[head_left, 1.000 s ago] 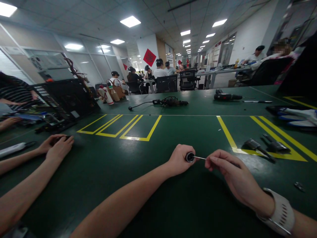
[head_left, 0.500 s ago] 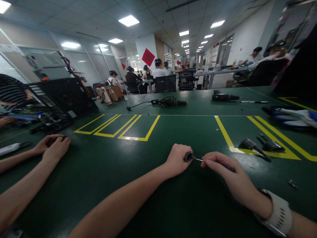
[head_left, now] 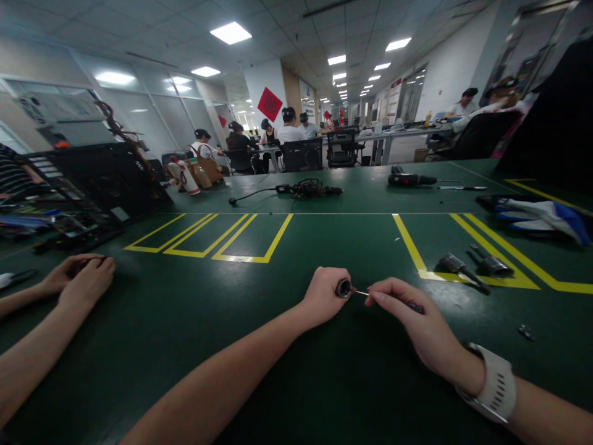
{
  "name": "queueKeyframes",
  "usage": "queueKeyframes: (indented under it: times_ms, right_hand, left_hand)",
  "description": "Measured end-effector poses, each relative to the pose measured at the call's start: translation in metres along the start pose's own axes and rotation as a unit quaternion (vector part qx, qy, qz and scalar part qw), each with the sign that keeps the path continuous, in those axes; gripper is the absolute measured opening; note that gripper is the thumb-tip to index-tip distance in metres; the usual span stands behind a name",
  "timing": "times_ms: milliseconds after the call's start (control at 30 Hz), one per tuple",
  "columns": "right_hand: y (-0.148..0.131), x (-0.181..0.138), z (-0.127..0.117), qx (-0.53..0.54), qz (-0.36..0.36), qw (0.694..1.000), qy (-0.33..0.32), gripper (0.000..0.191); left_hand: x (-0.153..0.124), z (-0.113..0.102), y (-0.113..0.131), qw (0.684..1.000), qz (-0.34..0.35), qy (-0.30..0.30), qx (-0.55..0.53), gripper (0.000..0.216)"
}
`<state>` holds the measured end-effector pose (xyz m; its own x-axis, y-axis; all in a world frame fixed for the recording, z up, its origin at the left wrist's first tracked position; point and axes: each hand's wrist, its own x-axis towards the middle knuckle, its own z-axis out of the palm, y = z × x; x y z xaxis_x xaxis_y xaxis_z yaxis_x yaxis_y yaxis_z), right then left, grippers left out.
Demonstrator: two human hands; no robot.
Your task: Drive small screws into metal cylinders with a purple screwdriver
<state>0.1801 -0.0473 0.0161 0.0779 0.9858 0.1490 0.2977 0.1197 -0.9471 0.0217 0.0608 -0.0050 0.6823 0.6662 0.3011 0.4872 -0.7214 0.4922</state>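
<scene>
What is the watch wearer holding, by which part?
Left hand: a dark tubular metallic part, around its side. Right hand: a thin silver-shafted tool, by its dark handle.

A red diamond-shaped sign (head_left: 269,104) hangs on a pale pillar (head_left: 256,79).

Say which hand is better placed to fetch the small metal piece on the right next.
The right hand, probably: it is nearer the small metal piece, though it holds a thin-shafted tool. The left hand is farther off, gripping a dark cylinder.
</scene>
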Motion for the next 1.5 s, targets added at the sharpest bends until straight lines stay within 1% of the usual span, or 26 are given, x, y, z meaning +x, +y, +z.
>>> queueKeyframes:
  times_ms: [67,167,267,333,500,600,667,733,867,933,1000,1133,1267,1367,1500]
  right_hand:
    - [-0.003,-0.001,0.0,-0.021,-0.029,0.999,0.011,0.022]
    - [-0.009,-0.002,0.002,-0.05,-0.082,0.995,0.024,0.011]
    - [-0.012,-0.001,0.004,-0.058,-0.105,0.993,0.016,0.006]
    - [-0.011,0.0,0.004,-0.047,-0.095,0.994,0.012,0.007]
    - [-0.005,0.006,0.001,0.023,-0.013,0.999,0.018,0.022]
    - [-0.004,0.007,0.001,0.051,0.012,0.998,0.026,0.023]
    - [-0.005,0.006,0.001,0.05,0.013,0.998,0.028,0.023]
    - [-0.008,0.004,0.001,0.033,-0.002,0.999,0.026,0.022]
    - [-0.016,-0.001,0.003,-0.015,-0.065,0.998,0.013,0.008]
    - [-0.017,-0.001,0.003,-0.021,-0.079,0.997,0.004,0.004]
    - [-0.015,0.001,0.002,-0.011,-0.066,0.998,-0.001,0.008]
    - [-0.007,0.005,0.0,0.044,0.0,0.999,0.005,0.021]
    - [-0.002,0.007,0.0,0.091,0.039,0.995,0.023,0.023]
    - [-0.002,0.006,0.0,0.091,0.041,0.995,0.025,0.024]
    - [-0.009,0.001,0.0,0.047,0.015,0.999,0.014,0.02]
  left_hand:
    - [0.0,0.001,-0.001,1.0,-0.002,0.004,0.007,0.014]
    - [0.001,0.003,-0.002,1.0,0.006,0.013,0.02,0.015]
    - [0.002,0.004,-0.004,0.999,0.019,0.019,0.025,0.015]
    - [0.002,0.003,-0.004,0.999,0.024,0.02,0.024,0.014]
    - [0.0,-0.001,-0.001,1.0,0.018,0.013,0.018,0.01]
    - [0.0,-0.002,0.0,1.0,0.007,0.01,0.006,0.012]
    - [0.001,-0.001,0.0,1.0,0.006,0.009,0.0,0.013]
    - [0.001,0.0,-0.001,1.0,0.002,0.01,0.004,0.013]
    - [0.002,0.002,-0.002,1.0,-0.006,0.015,0.018,0.014]
    - [0.001,0.002,-0.002,1.0,-0.003,0.016,0.02,0.014]
    - [0.0,0.002,-0.001,1.0,0.0,0.018,0.013,0.015]
    - [-0.001,-0.001,-0.001,1.0,0.0,0.011,-0.013,0.014]
    - [-0.001,-0.002,-0.001,0.999,-0.01,0.007,-0.045,0.014]
    - [-0.001,-0.002,-0.002,0.998,-0.012,-0.001,-0.061,0.015]
    - [-0.001,-0.001,-0.001,0.999,-0.007,0.003,-0.041,0.016]
